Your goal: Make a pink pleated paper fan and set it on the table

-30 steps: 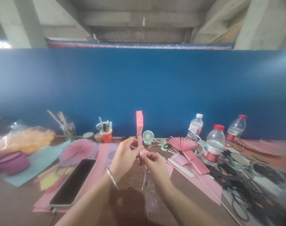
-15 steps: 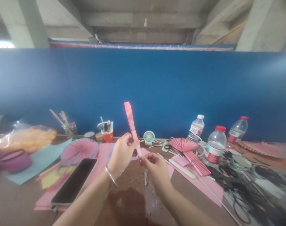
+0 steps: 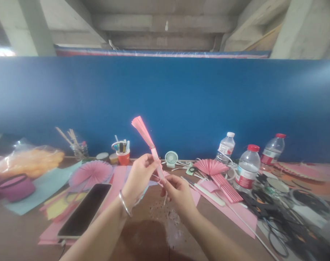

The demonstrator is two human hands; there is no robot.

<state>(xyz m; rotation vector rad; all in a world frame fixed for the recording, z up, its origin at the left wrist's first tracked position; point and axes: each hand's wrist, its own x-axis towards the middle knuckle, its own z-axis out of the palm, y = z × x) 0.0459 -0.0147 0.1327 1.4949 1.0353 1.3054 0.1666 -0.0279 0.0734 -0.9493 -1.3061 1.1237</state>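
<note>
A pleated pink paper fan [image 3: 143, 132] is held up over the table, tilted to the left, its top folds slightly spread. My left hand [image 3: 143, 172], a silver bracelet at its wrist, pinches the narrow lower part between thumb and fingers. Just below, my right hand [image 3: 177, 190] grips the bottom end. A thin pale string [image 3: 165, 199] hangs by the right fingers; where it attaches is hidden. An opened round pink fan [image 3: 91, 175] lies at the left, and another pleated pink paper piece [image 3: 210, 166] rests at the right.
A phone [image 3: 86, 210] lies on pink paper at the left. Behind stand an orange cup [image 3: 123, 157] of tools and a small fan [image 3: 171, 158]. Bottles [image 3: 247, 166] and tangled black cables [image 3: 279, 224] crowd the right. A blue partition [image 3: 181, 94] closes off the back.
The paper strip has tipped further left and its top folds have fanned apart. Both hands keep their grip, with the right fingers now curled more around the lower end and string.
</note>
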